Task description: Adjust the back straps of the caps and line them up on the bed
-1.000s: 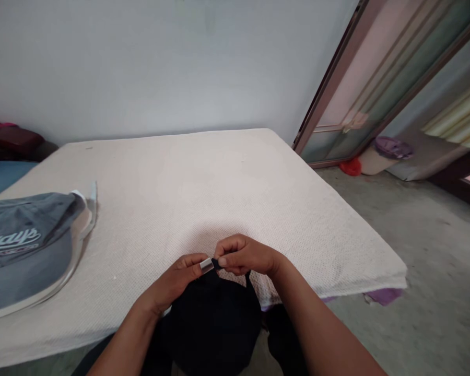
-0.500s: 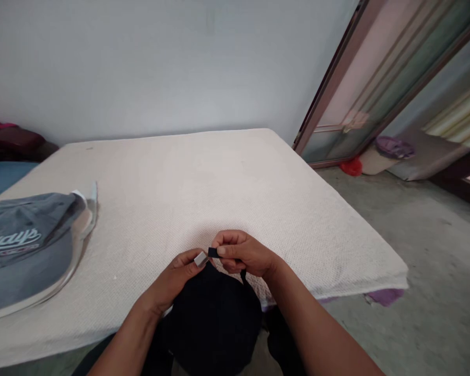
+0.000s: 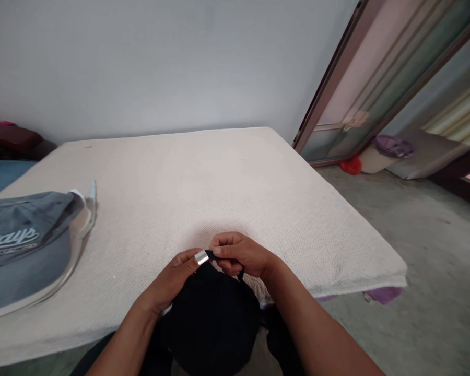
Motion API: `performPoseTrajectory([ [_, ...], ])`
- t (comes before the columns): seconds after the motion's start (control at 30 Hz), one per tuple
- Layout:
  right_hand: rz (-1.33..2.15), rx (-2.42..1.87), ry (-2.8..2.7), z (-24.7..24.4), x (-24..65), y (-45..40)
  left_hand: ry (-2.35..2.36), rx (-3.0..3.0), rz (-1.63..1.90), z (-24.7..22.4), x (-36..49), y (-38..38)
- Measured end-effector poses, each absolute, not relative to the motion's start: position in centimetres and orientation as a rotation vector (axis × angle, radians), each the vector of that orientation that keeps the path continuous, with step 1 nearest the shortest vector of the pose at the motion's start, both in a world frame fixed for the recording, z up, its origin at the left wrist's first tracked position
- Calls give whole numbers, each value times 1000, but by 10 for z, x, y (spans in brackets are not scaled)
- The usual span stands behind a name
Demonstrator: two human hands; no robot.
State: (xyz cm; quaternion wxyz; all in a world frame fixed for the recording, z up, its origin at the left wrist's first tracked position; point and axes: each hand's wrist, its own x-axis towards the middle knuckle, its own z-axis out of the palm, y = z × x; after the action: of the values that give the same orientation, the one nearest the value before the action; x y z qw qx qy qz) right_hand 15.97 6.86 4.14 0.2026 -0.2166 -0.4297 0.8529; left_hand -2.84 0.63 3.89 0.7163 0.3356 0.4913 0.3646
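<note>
A black cap (image 3: 215, 321) rests at my lap by the near edge of the table, its crown toward me. My left hand (image 3: 175, 275) is closed on the cap's silver metal buckle (image 3: 201, 257), with the thumb against it. Pinched in my right hand (image 3: 243, 252) is the black strap (image 3: 210, 255) of the cap, its end meeting the buckle. How far the strap goes into the buckle I cannot tell. A strip of the strap also hangs below my right hand.
On the left of the white-covered table (image 3: 180, 177) lies a grey cap (image 3: 31, 261) with white lettering, on top of other light-coloured headwear. A wall borders the back. Right of the table are a concrete floor (image 3: 426, 235), a sliding door and a bin (image 3: 391, 149) with a purple liner.
My right hand has brought the strap end left, up against the buckle; a gap showed between them before. The buckle has turned slightly and now shines.
</note>
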Motion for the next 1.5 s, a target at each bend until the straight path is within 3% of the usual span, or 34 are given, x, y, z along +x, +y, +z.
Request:
performPoseTrajectory([
  [1.07, 2467, -475, -1237, 35, 160, 71, 1054, 890, 690, 47, -25, 7],
  [1.5, 2414, -424, -1327, 38, 159, 69, 1013, 689, 667, 39, -29, 4],
])
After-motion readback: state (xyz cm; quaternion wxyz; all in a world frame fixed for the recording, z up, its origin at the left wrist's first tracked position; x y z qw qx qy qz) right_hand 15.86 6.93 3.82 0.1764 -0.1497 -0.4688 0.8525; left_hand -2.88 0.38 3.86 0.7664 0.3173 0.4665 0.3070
